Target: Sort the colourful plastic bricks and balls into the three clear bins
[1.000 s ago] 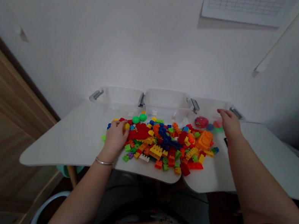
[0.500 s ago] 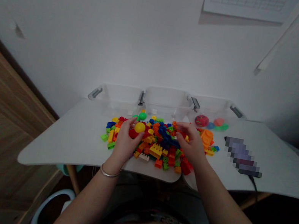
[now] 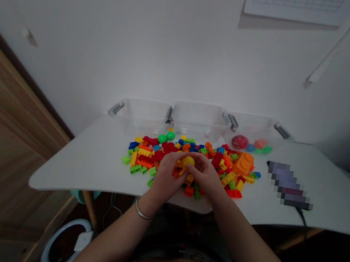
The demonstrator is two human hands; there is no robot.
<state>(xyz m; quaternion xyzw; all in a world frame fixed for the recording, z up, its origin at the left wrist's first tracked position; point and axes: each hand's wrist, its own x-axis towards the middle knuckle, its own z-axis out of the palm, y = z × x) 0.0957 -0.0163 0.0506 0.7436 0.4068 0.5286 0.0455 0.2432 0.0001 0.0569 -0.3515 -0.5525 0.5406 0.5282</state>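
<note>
Over the middle of a spread of toy building bricks, my two hands have come together around a yellow ball (image 3: 187, 162). My left hand (image 3: 169, 175), with a silver bangle at the wrist, closes on the ball from the left. From the right, the fingers of my right hand (image 3: 207, 173) curl against it. Part of the ball is hidden by the fingers. Beneath and beside both hands lie red, yellow, green, blue and orange bricks (image 3: 145, 162). Two green balls (image 3: 170, 135) rest at the back of the pile.
Clear plastic bins (image 3: 197, 117) stand in a row against the wall; the right one holds a red ball (image 3: 240, 141) and other coloured pieces. An orange block (image 3: 244, 163) sits at the pile's right. A phone (image 3: 289, 185) with a cable lies on the white table (image 3: 71, 162).
My left hand has moved right with the yellow ball, and my right hand has come in to meet it. The dark blue piece near my right hand no longer shows there.
</note>
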